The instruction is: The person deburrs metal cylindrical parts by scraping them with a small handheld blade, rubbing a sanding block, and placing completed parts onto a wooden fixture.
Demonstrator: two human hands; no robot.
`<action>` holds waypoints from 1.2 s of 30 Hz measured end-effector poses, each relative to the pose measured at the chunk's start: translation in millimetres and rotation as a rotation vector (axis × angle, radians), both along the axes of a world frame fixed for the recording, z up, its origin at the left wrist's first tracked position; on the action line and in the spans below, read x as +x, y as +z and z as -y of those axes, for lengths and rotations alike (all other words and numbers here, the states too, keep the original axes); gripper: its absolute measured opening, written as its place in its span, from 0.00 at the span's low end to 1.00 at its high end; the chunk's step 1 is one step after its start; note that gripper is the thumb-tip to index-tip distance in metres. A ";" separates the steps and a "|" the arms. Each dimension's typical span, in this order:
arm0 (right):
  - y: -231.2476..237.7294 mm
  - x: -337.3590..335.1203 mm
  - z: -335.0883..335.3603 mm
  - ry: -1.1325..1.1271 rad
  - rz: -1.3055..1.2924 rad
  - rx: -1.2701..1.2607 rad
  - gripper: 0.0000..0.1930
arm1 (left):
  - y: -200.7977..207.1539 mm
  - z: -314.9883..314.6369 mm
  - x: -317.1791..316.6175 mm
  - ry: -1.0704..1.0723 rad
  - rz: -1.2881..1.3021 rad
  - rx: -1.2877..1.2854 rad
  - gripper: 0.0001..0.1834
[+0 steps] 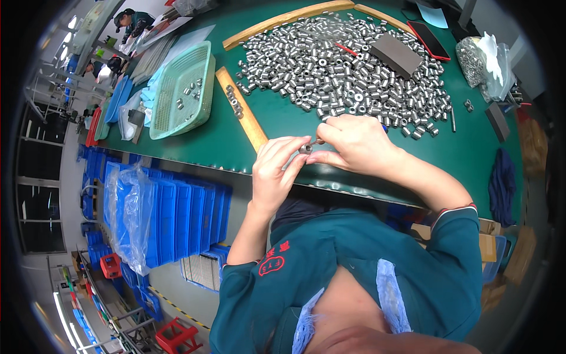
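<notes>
Near the front edge of the green table (230, 144), my left hand (272, 171) pinches a small hollow metal sleeve (305, 150) between thumb and fingertips, its bore showing. Close against it, my right hand (361, 144) is closed on a slim tool (319, 141); its short visible part meets the sleeve, and the rest is hidden by my fingers. A bit of blue (384, 128) shows behind the right hand; I cannot tell whether it belongs to the tool. Just beyond my hands spreads a large pile of similar metal sleeves (330, 82).
Wooden strips (246, 125) border the pile, one bearing several sleeves. A green basket (154, 128) with a few sleeves stands left. A grey block (396, 56) and red-edged phone (429, 41) lie at the back right. Blue crates (194, 206) are stacked below left. Another person (137, 25) works far left.
</notes>
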State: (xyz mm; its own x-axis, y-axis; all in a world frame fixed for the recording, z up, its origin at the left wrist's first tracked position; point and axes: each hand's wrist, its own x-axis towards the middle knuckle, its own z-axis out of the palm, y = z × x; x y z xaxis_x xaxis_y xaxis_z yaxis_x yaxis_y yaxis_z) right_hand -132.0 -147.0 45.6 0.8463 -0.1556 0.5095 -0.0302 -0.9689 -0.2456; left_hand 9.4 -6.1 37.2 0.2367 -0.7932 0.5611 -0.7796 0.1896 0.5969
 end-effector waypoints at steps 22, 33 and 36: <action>5.2 -1.6 -3.8 0.014 -0.140 0.231 0.24 | -10.8 7.0 -11.6 0.142 0.095 -0.135 0.14; 4.8 -0.7 -0.5 -0.029 -0.019 0.044 0.19 | 5.5 0.3 -3.4 -0.098 -0.211 0.117 0.16; 3.8 -0.9 -2.8 -0.013 0.009 -0.026 0.19 | 4.3 0.2 1.0 -0.221 -0.714 0.239 0.15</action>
State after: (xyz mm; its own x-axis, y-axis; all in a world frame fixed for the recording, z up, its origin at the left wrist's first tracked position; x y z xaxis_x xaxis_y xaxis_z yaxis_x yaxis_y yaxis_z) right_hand -132.9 -144.2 49.4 0.8396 -0.1533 0.5211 -0.0407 -0.9744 -0.2211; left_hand 10.4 -6.3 41.4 0.2983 -0.9441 0.1406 -0.1506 0.0989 0.9836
